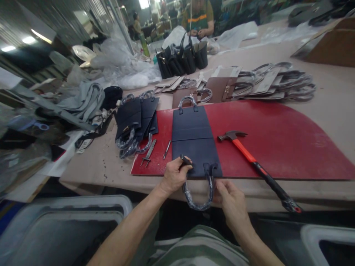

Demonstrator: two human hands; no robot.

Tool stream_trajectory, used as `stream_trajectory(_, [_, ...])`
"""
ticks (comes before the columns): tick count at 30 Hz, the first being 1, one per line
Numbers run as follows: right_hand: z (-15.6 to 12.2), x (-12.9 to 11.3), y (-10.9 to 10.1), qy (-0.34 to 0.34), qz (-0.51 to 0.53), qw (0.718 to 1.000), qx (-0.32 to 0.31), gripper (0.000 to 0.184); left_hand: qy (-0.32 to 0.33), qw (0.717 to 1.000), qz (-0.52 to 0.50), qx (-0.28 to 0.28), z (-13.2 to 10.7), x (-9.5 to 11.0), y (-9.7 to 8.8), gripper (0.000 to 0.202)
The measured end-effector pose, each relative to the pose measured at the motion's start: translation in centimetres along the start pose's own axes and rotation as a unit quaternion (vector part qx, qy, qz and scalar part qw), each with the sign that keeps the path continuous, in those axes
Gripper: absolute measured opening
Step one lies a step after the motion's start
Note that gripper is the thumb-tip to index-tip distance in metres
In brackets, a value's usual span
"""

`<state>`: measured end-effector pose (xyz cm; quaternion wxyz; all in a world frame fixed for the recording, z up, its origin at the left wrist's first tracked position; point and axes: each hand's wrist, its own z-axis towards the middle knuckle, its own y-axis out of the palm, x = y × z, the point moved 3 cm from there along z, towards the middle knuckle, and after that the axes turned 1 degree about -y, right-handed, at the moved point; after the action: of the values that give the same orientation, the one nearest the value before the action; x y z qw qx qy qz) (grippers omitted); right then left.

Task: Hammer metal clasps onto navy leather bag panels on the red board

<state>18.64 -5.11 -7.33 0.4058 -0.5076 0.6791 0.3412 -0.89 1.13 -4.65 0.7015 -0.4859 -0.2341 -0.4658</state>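
Observation:
A flat dark navy bag panel (194,140) lies on a red mat (277,140), with a wrapped handle at its far end and another handle (199,195) hanging over the table's near edge. My left hand (174,175) is closed around a small dark cylindrical tool (185,160) pressed on the panel's near left corner. My right hand (231,197) pinches the right side of the near handle at the panel's edge.
A hammer (249,155) with an orange and black grip lies on the mat to the right. Small metal tools (149,151) lie at the mat's left. Stacked dark panels (135,118), brown pieces (219,88) and finished bags (183,59) sit farther back. A person works at the far end.

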Motion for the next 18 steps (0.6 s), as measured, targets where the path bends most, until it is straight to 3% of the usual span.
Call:
stream_trajectory(3, [-0.1,0.6,1.1,0.1,0.175,0.979,-0.043,0.03,0.087,0.995,0.047,-0.029,-0.4,0.3,0.3,0.013])
stream_trajectory(5, [-0.1,0.5,1.7,0.147,0.245,0.956,-0.06,0.02,0.105,0.992,0.065,-0.031,-0.6,0.4,0.4,0.013])
stream_trajectory(7, [-0.1,0.2,2.2,0.192,0.285,0.936,-0.077,0.013,0.056,0.997,0.051,-0.002,-0.5,0.4,0.3,0.012])
stream_trajectory(10, [0.1,-0.1,2.5,0.24,0.317,0.909,-0.127,0.021,-0.029,0.999,-0.004,0.023,0.0,0.4,0.0,0.012])
stream_trajectory(14, [0.8,0.3,2.5,0.251,0.342,0.886,-0.187,0.018,-0.031,0.999,-0.019,0.009,0.3,0.6,-0.4,0.012])
stream_trajectory(16, [1.1,0.6,2.5,0.225,0.329,0.892,-0.212,0.009,0.012,1.0,0.008,-0.01,0.2,0.7,-0.5,0.012])
stream_trajectory(18, [1.1,0.7,2.5,0.182,0.295,0.909,-0.232,0.014,0.036,0.999,0.022,-0.017,0.0,0.8,-0.8,0.012])
